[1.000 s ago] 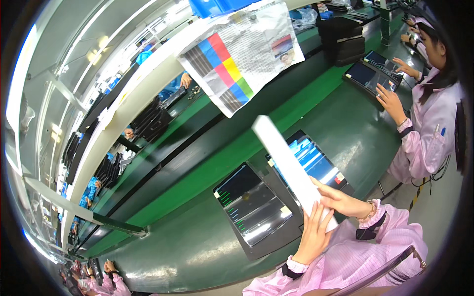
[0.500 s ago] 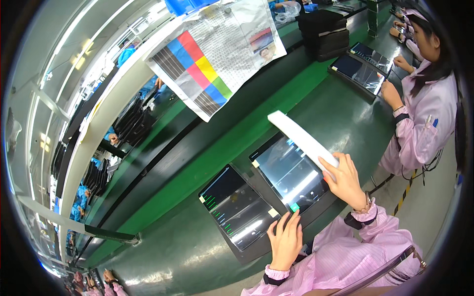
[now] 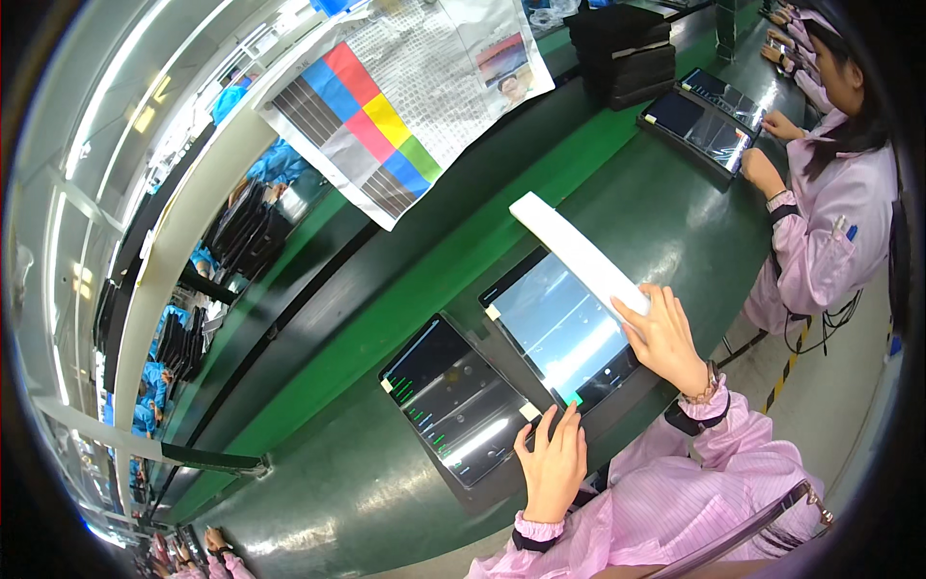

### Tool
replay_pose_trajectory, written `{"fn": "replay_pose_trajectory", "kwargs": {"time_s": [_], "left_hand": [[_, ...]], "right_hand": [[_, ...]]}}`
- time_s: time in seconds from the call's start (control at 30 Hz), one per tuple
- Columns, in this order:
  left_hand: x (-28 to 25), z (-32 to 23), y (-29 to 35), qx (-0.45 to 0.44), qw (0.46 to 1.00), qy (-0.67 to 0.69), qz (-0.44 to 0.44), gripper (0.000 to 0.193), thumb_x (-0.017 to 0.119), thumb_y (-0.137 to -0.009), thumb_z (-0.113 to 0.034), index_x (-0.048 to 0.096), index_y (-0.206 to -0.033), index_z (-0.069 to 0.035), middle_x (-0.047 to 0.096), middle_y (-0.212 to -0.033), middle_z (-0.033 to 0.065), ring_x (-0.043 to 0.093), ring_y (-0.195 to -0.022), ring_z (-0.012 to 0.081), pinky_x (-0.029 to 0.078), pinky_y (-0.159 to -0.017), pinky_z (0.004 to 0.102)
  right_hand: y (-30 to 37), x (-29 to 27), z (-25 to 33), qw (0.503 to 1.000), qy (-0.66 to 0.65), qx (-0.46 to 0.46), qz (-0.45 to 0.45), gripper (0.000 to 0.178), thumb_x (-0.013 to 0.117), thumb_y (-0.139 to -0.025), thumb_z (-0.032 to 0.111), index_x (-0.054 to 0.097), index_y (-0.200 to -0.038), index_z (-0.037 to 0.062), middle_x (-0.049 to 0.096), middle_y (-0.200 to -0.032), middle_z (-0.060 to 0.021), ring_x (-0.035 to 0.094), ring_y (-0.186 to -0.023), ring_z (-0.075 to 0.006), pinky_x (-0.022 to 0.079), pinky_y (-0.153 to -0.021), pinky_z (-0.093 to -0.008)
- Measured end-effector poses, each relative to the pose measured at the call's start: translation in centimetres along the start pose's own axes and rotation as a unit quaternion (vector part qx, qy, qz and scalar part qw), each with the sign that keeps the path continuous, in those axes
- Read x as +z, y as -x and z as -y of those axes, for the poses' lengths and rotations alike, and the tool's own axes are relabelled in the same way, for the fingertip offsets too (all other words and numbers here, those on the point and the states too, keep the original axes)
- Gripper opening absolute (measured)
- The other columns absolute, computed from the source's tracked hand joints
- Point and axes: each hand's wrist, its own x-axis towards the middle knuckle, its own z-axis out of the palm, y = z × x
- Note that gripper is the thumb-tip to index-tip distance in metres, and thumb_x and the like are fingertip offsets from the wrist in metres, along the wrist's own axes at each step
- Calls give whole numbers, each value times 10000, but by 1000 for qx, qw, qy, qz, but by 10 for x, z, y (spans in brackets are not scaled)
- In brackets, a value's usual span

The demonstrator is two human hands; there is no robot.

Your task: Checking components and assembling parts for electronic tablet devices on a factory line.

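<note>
Two tablets lie side by side on dark trays. The left tablet (image 3: 449,386) shows a black screen with green and blue lines of text. The right tablet (image 3: 558,314) has a lit, pale bluish screen with a small green patch at its lower edge. My right hand (image 3: 668,340) grips the near end of a long white bar-shaped piece (image 3: 576,246), which slants over the right tablet's far-right side. My left hand (image 3: 554,470) has its fingers spread. Its fingertips are at the near edges of the tablets, one close to the green patch.
A printed sheet with coloured blocks (image 3: 386,116) hangs beyond the green bench (image 3: 333,502). Black stacked trays (image 3: 625,60) stand at the far right. At right, a co-worker in pink (image 3: 820,212) handles other tablets (image 3: 702,130). A pale curved rail (image 3: 178,222) runs along the left.
The right tablet's screen has turned paler, and the blue patches near its far edge no longer show. Both hands keep nearly the same places; the whole view has shifted slightly.
</note>
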Motion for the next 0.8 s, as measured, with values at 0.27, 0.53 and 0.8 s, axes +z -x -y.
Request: {"fn": "replay_pose_trajectory", "kwargs": {"time_s": [0.27,0.53,0.8], "left_hand": [[-9,1,-8,3,1000,-10,4,204,582,-859,-152,577,-1058,-106,581,-1220,-42,485,-1170,186,248,-998,470],[-19,13,-14,-32,999,-23,-14,227,588,-852,-131,548,-1073,-99,572,-1234,-28,487,-1173,216,221,-1020,480],[-14,18,-24,-32,999,-32,-2,244,580,-861,-152,540,-1093,-85,558,-1254,-13,473,-1187,221,215,-1024,486]], "right_hand": [[1,1,-2,1000,-10,3,-1,423,627,-765,115,615,-1186,162,491,-1116,-212,463,-984,-335,391,-819,-403],[9,18,-35,979,-192,69,18,421,610,-822,150,584,-1242,173,523,-1087,-164,516,-973,-283,422,-846,-350],[16,23,-59,889,-406,184,104,398,545,-917,233,513,-1309,175,644,-1041,-78,538,-835,-103,445,-781,-259]]}}
